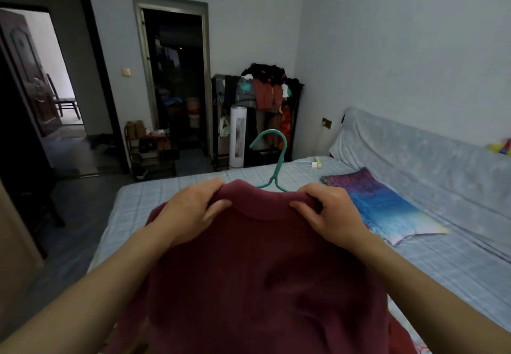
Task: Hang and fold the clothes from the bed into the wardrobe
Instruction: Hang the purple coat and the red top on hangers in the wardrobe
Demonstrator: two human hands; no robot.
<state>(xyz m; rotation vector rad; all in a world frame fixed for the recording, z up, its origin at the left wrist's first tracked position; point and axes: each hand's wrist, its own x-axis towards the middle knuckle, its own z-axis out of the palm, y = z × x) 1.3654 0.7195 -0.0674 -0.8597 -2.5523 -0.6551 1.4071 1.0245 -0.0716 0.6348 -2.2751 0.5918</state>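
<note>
A dark red sweater hangs in front of me over the bed. My left hand pinches its neckline on the left and my right hand pinches it on the right. A teal hanger sticks up out of the collar between my hands, its hook pointing left; its arms are hidden inside the sweater. A folded blue and purple cloth lies flat on the bed to the right.
A rack piled with clothes stands in the far corner beside a white tower fan. A shoe shelf sits by a dark doorway. An open door is at the left. A covered headboard lines the right wall.
</note>
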